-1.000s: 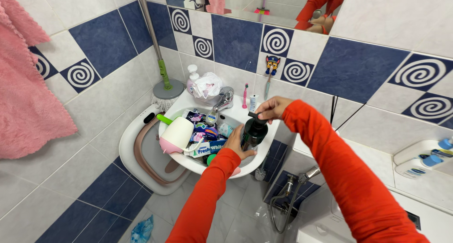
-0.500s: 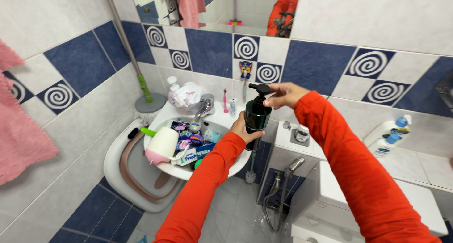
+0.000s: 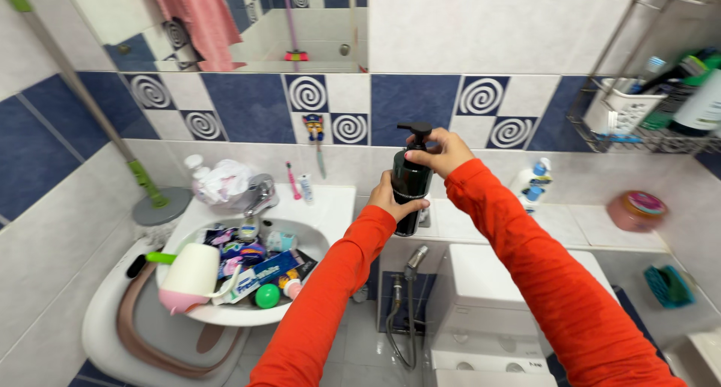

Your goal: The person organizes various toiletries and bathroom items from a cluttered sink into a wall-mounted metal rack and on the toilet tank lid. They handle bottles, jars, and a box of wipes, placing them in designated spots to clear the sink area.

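While the left hand [image 3: 392,198] grips a dark pump bottle [image 3: 411,182] mid-air, the right hand [image 3: 439,151] pinches its pump. Clutter fills the sink [image 3: 315,207]; the bottle is already out, held above the toilet tank [image 3: 481,274].

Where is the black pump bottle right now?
In the head view, the black pump bottle is up in the air near the middle, right of the sink. The left hand grips its body and the right hand holds its pump top.

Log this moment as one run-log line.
left hand: grips dark pump bottle body | right hand: at pump head | bottle: upright, held up right of sink
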